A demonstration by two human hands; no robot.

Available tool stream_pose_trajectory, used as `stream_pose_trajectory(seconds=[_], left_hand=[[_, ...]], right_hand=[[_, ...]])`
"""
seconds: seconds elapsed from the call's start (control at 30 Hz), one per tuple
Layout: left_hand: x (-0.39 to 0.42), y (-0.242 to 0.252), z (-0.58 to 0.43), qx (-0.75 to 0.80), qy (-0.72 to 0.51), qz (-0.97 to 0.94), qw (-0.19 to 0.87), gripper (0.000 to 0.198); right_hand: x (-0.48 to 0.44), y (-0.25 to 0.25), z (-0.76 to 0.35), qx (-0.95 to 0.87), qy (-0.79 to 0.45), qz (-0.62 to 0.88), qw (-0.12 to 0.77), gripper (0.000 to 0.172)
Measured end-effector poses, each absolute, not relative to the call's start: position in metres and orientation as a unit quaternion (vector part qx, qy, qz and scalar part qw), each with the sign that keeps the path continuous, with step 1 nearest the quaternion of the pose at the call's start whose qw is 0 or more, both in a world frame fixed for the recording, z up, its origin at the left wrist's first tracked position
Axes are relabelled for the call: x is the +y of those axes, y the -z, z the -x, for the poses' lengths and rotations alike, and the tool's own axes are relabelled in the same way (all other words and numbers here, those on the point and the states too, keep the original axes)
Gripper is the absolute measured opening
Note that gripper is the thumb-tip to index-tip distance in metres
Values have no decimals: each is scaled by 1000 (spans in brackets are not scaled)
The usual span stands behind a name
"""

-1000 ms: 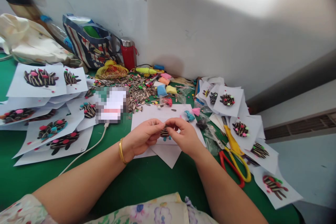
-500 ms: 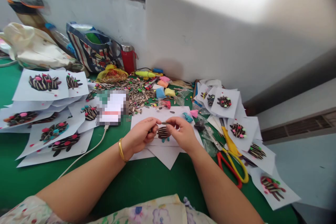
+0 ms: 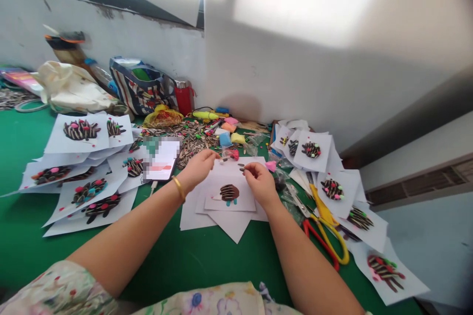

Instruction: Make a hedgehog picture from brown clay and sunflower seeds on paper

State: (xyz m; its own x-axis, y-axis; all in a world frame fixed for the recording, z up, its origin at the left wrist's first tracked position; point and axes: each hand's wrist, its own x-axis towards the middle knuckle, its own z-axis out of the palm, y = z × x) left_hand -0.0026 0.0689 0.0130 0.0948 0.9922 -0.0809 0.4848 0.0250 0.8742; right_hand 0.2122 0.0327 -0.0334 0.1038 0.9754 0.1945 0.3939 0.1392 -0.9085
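"Head view first: what has the right hand [image 3: 261,184] got?"

"Thumb and fingertips are pinched together on a dark seed [image 3: 242,169], above the white sheets [image 3: 227,173]."

"And the left hand [image 3: 201,170]?"

"Stretched forward, fingers nearly together, towards the sheets' far edge; I can't tell whether it grips anything."

"How does the figure [image 3: 229,193] look?"

"It lies below and between them, on a small card [image 3: 246,205] atop the sheets: a rounded brown body, striped seeds across its left and middle, bare brown at right, pale snout pointing left with a pinkish tip, blue feet."

"Farther out?"

"Piled seeds [image 3: 197,134] behind, similar figures [image 3: 81,130] on both sides, scissors [image 3: 313,217] at right, all on a green counter [image 3: 177,253]."
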Motion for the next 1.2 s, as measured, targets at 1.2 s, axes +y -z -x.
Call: stream_pose_trajectory(seconds=[1.2], left_hand=[[203, 25, -16, 640, -138, -747, 115, 34]], right_hand=[[25, 24, -208, -631, -298, 559, 448, 18]])
